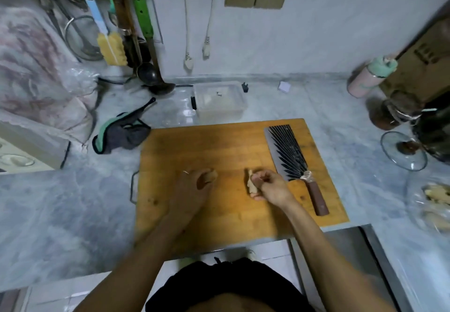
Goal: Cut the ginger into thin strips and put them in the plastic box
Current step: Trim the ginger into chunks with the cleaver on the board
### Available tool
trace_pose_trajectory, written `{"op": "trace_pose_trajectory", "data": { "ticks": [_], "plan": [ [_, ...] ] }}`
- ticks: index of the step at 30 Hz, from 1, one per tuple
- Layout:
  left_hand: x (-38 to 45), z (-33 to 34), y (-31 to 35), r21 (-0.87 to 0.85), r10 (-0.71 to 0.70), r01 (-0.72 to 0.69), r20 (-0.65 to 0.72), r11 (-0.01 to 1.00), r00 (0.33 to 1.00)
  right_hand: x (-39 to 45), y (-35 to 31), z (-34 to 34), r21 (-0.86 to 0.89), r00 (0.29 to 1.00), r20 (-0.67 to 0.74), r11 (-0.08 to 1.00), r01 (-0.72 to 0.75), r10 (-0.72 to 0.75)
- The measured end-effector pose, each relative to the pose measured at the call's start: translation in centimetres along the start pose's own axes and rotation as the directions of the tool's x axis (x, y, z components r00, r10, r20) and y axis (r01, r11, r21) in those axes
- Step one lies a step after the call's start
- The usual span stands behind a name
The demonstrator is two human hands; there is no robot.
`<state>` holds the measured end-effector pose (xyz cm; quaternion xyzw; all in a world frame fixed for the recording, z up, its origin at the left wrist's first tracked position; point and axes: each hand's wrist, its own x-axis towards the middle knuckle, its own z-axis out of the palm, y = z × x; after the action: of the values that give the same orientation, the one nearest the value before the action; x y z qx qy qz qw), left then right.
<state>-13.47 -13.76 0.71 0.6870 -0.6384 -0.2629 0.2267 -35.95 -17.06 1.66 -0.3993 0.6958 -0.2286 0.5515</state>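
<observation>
**Two ginger pieces in hand, cleaver idle on the board**

The right hand (267, 183) has its fingers curled round a pale, knobbly piece of ginger root (250, 183), which juts out on the hand's left side, just above the board near its middle. The left hand (194, 182) is cupped over a second tan chunk of ginger (212, 174); only a bit of it shows past the fingertips, and the blur leaves it unclear how firmly it is gripped. The two hands sit well apart, with bare board between them.

Ginger of this kind is likely light, stiff and fibrous, with lumpy, uneven sides, so it will tend to rock or roll under a blade. A sensible hold is to lay a piece on its flattest face and pin it from above with curled fingertips kept back from the cutting line. Cut faces may be moist and a little slippery.

Both pieces are over the rectangular orange-brown wooden cutting board (231, 219). To the right on the board lies the dark ridged cleaver with a brown wooden handle (287, 152), its handle toward the near edge and untouched. Just beyond the far edge of the board stands the clear rectangular plastic box (220, 100) on the grey marbled counter (73, 202). No strips are visible yet, so slicing appears not to have begun.
</observation>
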Motion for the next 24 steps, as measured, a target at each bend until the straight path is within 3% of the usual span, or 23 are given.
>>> {"op": "trace_pose_trajectory", "data": {
  "ticks": [5,10,13,17,24],
  "plan": [
    [2.5,3.2,1.3,0.005,-0.192,0.193,-0.105,0.981,0.976,2.7,-0.1,-2.5,-0.150,0.984,0.074,0.973,0.174,-0.164],
    [1.8,4.4,2.7,0.074,-0.237,0.254,-0.188,0.964,0.953,3.2,-0.1,-3.8,-0.382,0.942,0.088,0.863,0.332,-0.323],
    [0.9,5.1,3.7,0.086,-0.181,0.206,-0.233,0.975,0.956,3.3,0.6,-4.8,-0.425,0.922,0.049,0.827,0.368,-0.385],
    [-0.3,7.2,6.5,-0.002,-0.013,0.013,-0.171,1.000,0.985,2.8,2.5,-8.0,-0.415,0.908,-0.029,0.831,0.370,-0.418],
    [0.9,11.2,9.7,-0.012,0.113,-0.114,-0.044,0.993,0.993,1.6,6.5,-13.5,-0.618,0.913,-0.209,0.771,0.154,-0.350]
  ]
}}
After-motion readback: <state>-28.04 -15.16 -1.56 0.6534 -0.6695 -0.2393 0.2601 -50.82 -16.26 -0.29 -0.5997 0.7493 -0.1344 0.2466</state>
